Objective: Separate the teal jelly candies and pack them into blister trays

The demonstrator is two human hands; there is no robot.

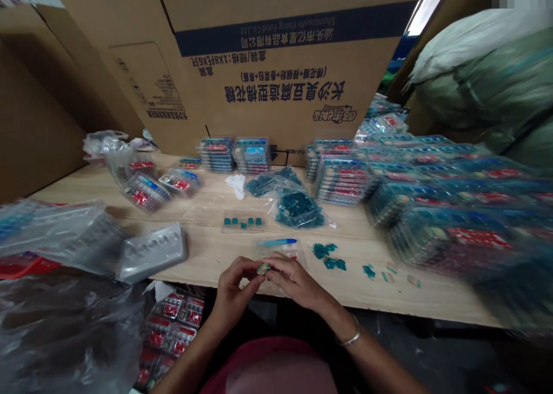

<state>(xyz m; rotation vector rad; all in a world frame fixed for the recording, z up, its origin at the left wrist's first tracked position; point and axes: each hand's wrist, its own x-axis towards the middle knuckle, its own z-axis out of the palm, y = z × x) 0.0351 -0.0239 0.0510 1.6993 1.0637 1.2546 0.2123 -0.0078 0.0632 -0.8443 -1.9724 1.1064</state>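
Hands: left hand (235,287) and right hand (296,281) meet, fingertips pinching a small teal-and-pale piece (263,268) between them, just above the worktop's (207,253) near edge.

Containers: a clear plastic bag (298,209) far ahead holds teal pieces; a clear tray (242,222) holds a few more.

Beyond: stacked blister packs (341,181) crowd the right, before a cardboard carton (276,71).
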